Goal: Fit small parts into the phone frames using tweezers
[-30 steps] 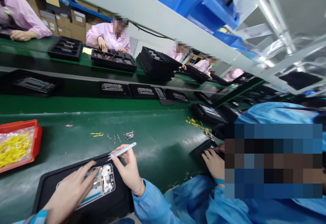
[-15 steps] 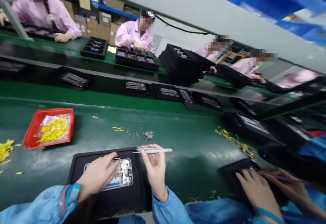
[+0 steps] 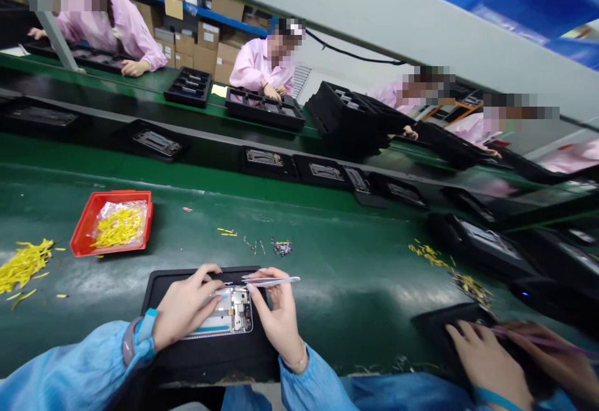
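Observation:
An opened phone (image 3: pixel 241 311) with bare circuit boards and blue strips lies in a black foam tray (image 3: pixel 201 361) in front of me. My left hand (image 3: pixel 187 308) rests over its left part, fingers bent at its upper edge, steadying it and hiding much of it. White tweezers (image 3: pixel 281 280) are pinched in my right hand (image 3: pixel 279 314), their tips pointing left over the phone's upper right edge. Whether the tips hold a part is too small to tell. Beyond the tray lie a small heap of metal parts (image 3: pixel 282 247) and a few yellow strips (image 3: pixel 228 232).
A red bin (image 3: pixel 147 217) of yellow strips stands at left, beside a loose yellow pile (image 3: pixel 25 264). At right a co-worker's hands (image 3: pixel 491 361) work over another black tray. Trays with phones (image 3: pixel 264 158) line the belt behind; people in pink sit across.
The whole view has shifted, so the bench things appear farther right. My right hand has come closer to my left, bringing the tweezer tips over the phone's edge.

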